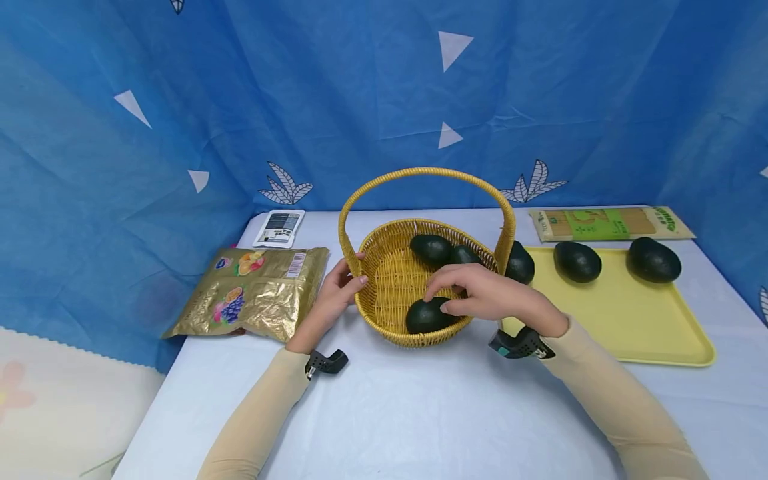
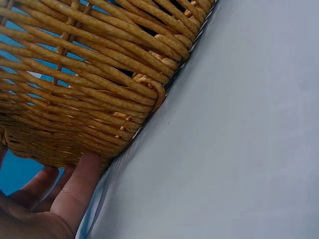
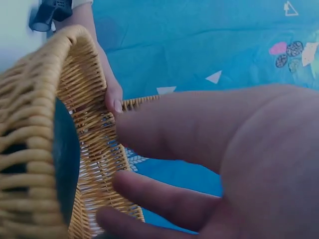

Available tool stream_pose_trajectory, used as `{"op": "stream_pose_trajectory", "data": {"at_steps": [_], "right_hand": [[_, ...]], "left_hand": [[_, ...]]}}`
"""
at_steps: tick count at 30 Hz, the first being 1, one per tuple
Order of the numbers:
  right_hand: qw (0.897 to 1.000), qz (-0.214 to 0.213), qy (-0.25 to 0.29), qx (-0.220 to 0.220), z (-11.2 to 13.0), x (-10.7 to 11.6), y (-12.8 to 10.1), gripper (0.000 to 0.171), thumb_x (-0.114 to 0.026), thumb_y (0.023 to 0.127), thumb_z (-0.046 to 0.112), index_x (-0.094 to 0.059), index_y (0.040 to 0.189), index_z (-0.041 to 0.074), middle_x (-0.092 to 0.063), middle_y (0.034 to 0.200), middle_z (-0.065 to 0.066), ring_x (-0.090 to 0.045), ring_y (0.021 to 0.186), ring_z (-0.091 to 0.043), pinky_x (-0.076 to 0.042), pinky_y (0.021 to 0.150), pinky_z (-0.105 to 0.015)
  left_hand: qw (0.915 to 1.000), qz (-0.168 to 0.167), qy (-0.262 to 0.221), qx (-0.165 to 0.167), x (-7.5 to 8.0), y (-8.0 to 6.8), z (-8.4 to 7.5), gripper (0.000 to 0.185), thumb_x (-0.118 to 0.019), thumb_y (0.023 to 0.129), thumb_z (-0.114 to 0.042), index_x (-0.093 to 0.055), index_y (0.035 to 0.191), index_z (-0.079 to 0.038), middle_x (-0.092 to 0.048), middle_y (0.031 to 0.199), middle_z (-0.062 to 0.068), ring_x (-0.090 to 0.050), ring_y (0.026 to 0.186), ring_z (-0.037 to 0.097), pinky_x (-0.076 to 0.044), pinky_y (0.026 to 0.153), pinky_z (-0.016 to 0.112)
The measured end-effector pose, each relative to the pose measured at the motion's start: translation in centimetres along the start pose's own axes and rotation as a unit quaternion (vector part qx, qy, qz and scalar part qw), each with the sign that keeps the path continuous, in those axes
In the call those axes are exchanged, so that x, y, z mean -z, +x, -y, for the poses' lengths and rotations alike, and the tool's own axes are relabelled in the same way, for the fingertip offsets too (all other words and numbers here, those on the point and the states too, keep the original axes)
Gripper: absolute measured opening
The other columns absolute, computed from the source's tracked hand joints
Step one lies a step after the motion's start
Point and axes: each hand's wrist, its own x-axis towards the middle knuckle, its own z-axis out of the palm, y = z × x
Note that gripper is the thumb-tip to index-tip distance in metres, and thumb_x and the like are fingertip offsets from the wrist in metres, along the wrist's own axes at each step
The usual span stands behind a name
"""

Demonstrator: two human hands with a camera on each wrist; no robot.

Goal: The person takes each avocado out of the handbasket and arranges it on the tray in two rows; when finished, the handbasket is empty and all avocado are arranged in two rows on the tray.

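A yellow wicker basket (image 1: 384, 293) with a tall arched handle stands on the white table. My left hand (image 1: 333, 293) grips its left rim by the foot of the handle; the left wrist view shows those fingers (image 2: 79, 186) against the outer weave. Inside, a dark green avocado (image 1: 427, 319) lies at the near side, and two more avocados (image 1: 431, 250) lie at the far right. My right hand (image 1: 483, 290) hovers over the near avocado with fingers spread. In the right wrist view nothing sits between the thumb and fingers, and the avocado (image 3: 65, 154) lies below them, behind the rim.
Right of the basket is a yellow tray (image 1: 618, 320) bearing three avocados (image 1: 577, 261). Behind it lies a noodle packet (image 1: 612, 224). A gold foil bag (image 1: 252, 290) and a small white pouch (image 1: 280, 229) are at the left. A blue cloth (image 1: 384, 87) hangs behind the table.
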Motion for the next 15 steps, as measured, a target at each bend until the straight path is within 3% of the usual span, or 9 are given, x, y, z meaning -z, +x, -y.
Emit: {"op": "stream_pose_trajectory", "data": {"at_steps": [7,15], "right_hand": [[0.994,0.098,0.040,-0.034,-0.5,0.1,1.7,0.026,-0.063,0.094,0.005,-0.074,0.112,0.021,-0.056,0.147,-0.017,-0.049,0.141,-0.035,-0.048,0.110,-0.055],[0.984,0.160,0.055,-0.053,-1.7,-0.5,2.7,0.041,-0.055,0.090,-0.003,-0.076,0.113,0.024,-0.052,0.152,-0.016,-0.040,0.149,-0.035,-0.043,0.114,-0.052]], "left_hand": [[1.0000,0.003,-0.004,-0.002,-0.1,-0.1,-0.2,0.055,-0.059,0.098,-0.008,-0.045,0.151,-0.009,-0.050,0.140,0.027,-0.059,0.109,0.021,-0.063,0.078,0.027],[1.0000,0.003,-0.006,-0.001,-0.1,-0.1,-0.2,0.055,-0.058,0.098,-0.007,-0.044,0.151,-0.008,-0.050,0.139,0.028,-0.058,0.108,0.020,-0.063,0.078,0.026]]}}
